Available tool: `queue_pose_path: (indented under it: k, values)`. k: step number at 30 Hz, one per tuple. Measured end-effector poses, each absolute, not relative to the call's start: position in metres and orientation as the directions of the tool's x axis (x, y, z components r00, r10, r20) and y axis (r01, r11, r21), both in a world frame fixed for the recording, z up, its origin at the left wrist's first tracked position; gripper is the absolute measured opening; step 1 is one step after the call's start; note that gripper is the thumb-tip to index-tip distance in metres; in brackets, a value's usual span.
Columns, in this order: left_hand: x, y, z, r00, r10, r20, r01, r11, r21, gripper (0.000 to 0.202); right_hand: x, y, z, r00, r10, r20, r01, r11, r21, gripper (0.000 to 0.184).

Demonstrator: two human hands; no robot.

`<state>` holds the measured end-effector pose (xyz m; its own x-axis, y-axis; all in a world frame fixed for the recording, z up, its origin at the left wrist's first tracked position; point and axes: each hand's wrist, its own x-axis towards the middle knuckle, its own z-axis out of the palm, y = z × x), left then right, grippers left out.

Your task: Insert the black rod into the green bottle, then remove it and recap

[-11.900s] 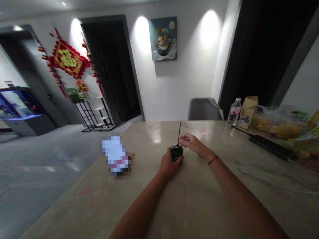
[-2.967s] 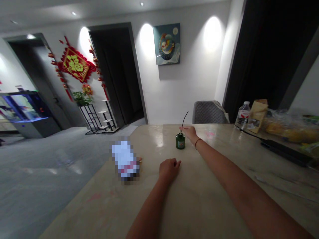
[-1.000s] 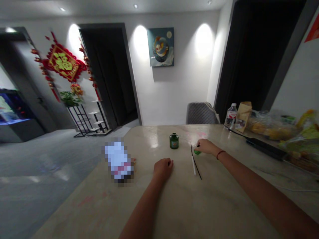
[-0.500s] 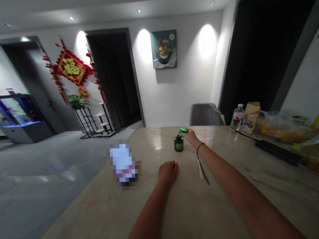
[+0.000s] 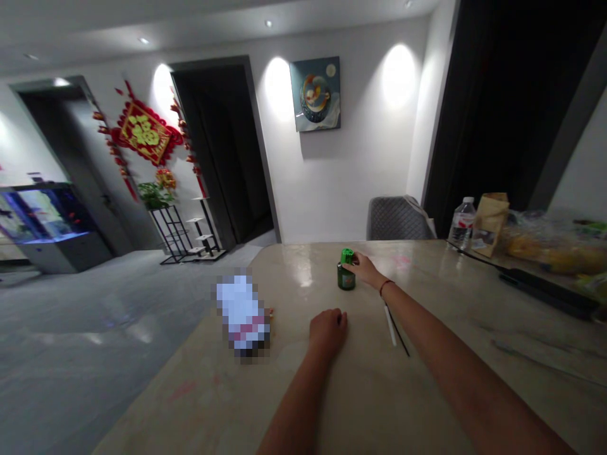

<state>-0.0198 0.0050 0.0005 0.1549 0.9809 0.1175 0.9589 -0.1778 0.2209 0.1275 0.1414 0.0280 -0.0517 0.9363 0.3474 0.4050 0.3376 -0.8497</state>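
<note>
A small dark green bottle (image 5: 346,282) stands upright on the table. My right hand (image 5: 366,268) is closed on a bright green cap (image 5: 347,255), which sits over the bottle's neck; whether it is screwed down I cannot tell. Nearer to me, my left hand (image 5: 328,330) rests on the table with its fingers curled in, and what they hold, if anything, is hidden. Beneath my right forearm lie a thin white stick (image 5: 389,325) and a thin black stick (image 5: 403,341).
A pixelated pale object (image 5: 243,313) lies on the table's left part. Along the right stand a water bottle (image 5: 462,222) and a paper bag (image 5: 490,221), beside plastic bags (image 5: 554,243) and a long black object (image 5: 545,291). A grey chair (image 5: 397,219) is behind the table.
My right hand has brought the green cap from above the bottle's neck down onto it. My left hand stays curled on the table. The view has shifted slightly.
</note>
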Motion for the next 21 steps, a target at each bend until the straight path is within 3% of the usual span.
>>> queue_pose_path:
  k: [5, 8, 16, 21]
  values:
    - [-0.020, 0.005, 0.002, 0.143, 0.983, 0.112, 0.953, -0.167, 0.252, 0.038, 0.130, 0.124, 0.034, -0.112, 0.941, 0.321, 0.427, 0.337, -0.839, 0.031]
    - [-0.021, 0.005, 0.003, 0.108, 0.986, 0.128, 0.928, -0.146, 0.342, 0.032, 0.133, 0.111, 0.034, -0.150, 0.934, 0.326, 0.435, 0.358, -0.826, 0.030]
    - [-0.023, 0.002, 0.009, 0.071, 0.979, 0.191, 0.837, -0.162, 0.523, 0.073, 0.141, 0.065, 0.027, -0.359, 0.862, 0.358, 0.217, 0.450, -0.866, 0.038]
    - [-0.026, 0.002, 0.014, 0.119, 0.988, 0.095, 0.805, -0.152, 0.574, 0.069, 0.144, 0.046, 0.036, -0.459, 0.831, 0.316, 0.161, 0.427, -0.890, 0.040]
